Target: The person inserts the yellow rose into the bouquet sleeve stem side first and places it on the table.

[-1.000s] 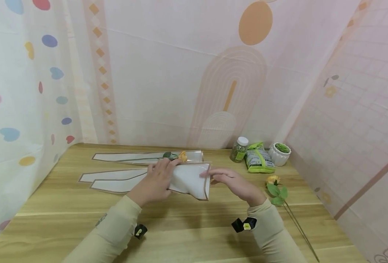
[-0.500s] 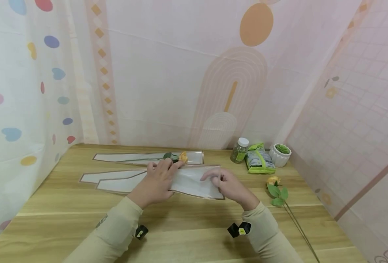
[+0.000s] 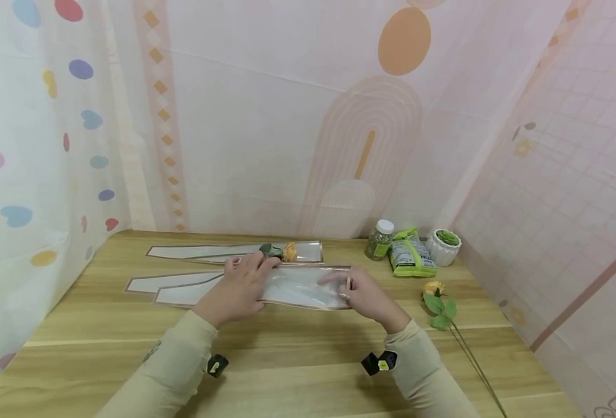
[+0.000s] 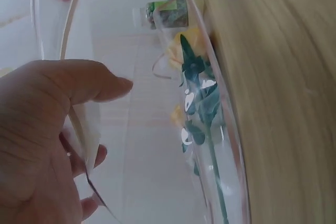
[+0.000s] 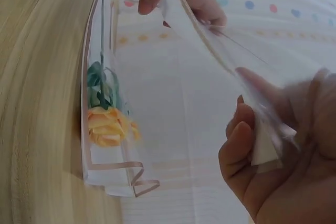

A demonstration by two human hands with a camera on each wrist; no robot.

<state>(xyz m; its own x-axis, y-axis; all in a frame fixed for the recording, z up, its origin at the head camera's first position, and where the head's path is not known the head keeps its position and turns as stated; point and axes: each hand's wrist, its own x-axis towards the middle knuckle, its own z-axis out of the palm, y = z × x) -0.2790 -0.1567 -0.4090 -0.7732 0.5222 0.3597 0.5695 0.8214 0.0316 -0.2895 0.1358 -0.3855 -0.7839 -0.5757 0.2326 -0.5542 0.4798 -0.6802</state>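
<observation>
A clear flower sleeve (image 3: pixel 297 287) with a brown border stretches between both hands. My left hand (image 3: pixel 237 290) grips its middle, the thumb on one side and the fingers on the other in the left wrist view. At the wide right end my right hand (image 3: pixel 367 296) holds the edge; its index finger shows through the film, and the other fingers curl in the right wrist view (image 5: pixel 283 150). Behind lies another sleeve (image 3: pixel 310 251) with a yellow rose (image 3: pixel 290 251) inside, its green stem pointing left. A further sleeve's narrow end (image 3: pixel 151 283) shows beside the held one.
A loose yellow rose (image 3: pixel 434 288) with a long stem lies on the wooden table (image 3: pixel 287 371) at the right. Behind it stand a white-capped jar (image 3: pixel 379 241), a green and grey packet (image 3: pixel 413 255) and a white pot (image 3: pixel 444 248) with a green plant. Patterned curtains surround the table.
The sleeve's bulging wide end has flattened and reaches farther right. My right hand has gone from beside its edge to gripping it. My left hand has shifted slightly left.
</observation>
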